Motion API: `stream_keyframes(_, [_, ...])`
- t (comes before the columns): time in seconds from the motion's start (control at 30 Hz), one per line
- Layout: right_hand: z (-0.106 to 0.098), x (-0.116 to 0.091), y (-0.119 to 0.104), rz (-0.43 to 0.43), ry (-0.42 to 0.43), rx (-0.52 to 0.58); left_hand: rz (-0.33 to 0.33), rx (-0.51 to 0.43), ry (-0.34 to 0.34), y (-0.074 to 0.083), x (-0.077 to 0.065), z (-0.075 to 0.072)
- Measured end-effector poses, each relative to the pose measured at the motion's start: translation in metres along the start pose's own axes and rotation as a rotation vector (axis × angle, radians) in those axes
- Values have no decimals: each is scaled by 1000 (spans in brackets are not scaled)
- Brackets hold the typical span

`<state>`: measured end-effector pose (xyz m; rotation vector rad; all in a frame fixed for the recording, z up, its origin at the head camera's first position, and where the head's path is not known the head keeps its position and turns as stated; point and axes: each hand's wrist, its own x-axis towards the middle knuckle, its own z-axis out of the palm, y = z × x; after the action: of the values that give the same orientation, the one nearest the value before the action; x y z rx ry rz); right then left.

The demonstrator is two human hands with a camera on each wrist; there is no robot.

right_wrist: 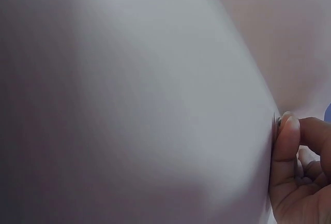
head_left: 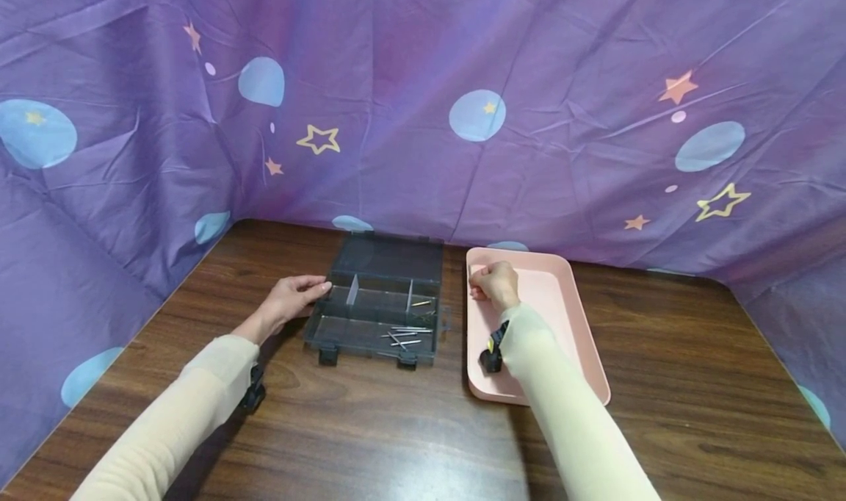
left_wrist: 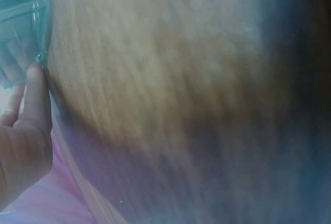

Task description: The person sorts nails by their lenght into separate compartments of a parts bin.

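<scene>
A dark see-through divider case [head_left: 370,330] lies with its lid [head_left: 390,257] folded back. Thin silver metal pieces [head_left: 405,332] lie in its front compartment, and some brass-coloured pieces [head_left: 421,304] are in the back right one. My left hand [head_left: 291,299] touches the case's left side, thumb at the rim; the left wrist view shows its fingers fairly straight. Over the left wall of a pink tray [head_left: 555,325], my right hand [head_left: 494,282] pinches a small thin piece [right_wrist: 280,122] between thumb and forefinger. Those fingertips hide most of it, so its kind is unclear.
Everything lies on a brown wood-grain table [head_left: 317,442]. A purple cloth [head_left: 410,119] with stars and planets hangs behind and at the sides. The tray stands to the right of the case, with a narrow strip of table between them.
</scene>
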<state>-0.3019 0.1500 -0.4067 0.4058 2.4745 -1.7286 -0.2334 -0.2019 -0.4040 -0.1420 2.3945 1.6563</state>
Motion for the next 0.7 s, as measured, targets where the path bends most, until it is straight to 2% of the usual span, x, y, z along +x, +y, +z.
stream_keyframes(0.47, [-2,1,3,-52,-40,-41,3,15,0,1,-1,1])
stream_keyframes(0.7, [-6,0,4,-61,-85,37,0,10,10,1,0,1])
